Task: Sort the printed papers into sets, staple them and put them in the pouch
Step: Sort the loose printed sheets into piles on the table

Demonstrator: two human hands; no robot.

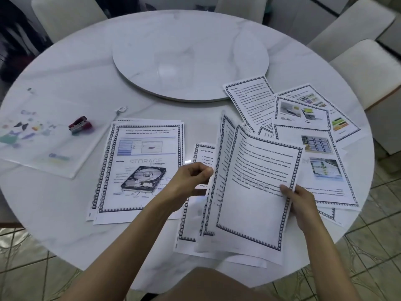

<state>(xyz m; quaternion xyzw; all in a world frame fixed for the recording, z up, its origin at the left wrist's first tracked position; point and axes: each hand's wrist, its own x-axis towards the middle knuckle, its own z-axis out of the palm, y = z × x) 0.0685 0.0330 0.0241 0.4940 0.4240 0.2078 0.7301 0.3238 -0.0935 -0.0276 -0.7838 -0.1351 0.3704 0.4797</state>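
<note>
Left hand: fingers pinching a lifted page of held sheets;
Right hand: fingers gripping their right edge;
Sorted stack: nine o'clock, left side nearer; long axis twelve-to-six

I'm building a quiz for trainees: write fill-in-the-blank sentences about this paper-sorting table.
The small red stapler rests on the translucent plastic ____.
The hard-disk printed sheet carries the watermark ____.
The right hand holds the lifted text sheet by its ____ edge.
Missing words: pouch, STORAGE, right.
</note>
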